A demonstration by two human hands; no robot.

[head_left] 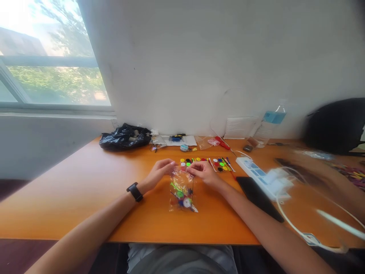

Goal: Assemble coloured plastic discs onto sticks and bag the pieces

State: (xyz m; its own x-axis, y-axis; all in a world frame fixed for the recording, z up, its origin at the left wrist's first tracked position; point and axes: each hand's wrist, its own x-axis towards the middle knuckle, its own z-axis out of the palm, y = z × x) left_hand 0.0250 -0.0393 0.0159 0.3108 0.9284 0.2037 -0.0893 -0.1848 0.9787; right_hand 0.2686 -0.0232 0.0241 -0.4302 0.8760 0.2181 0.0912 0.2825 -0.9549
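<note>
A clear plastic bag [181,177] hangs between my two hands, just above the near part of the table. Green, white, blue and red small plastic pieces [180,195] show through its lower half. My left hand [161,172], with a dark watch on the wrist, pinches the bag's upper left corner. At the upper right edge, my right hand [203,172] grips the bag between thumb and fingers. Right behind the hands lie rows of colored round discs [199,160] and thin sticks [227,163], partly hidden by my right hand.
A black plastic bag [125,137] sits at the back left, and a red-handled screwdriver [222,143] lies at the back. To the right are a black phone [258,198], a white power strip [256,173] with cables, and a clear bottle [266,129]. Another person's blurred arm [339,186] reaches in.
</note>
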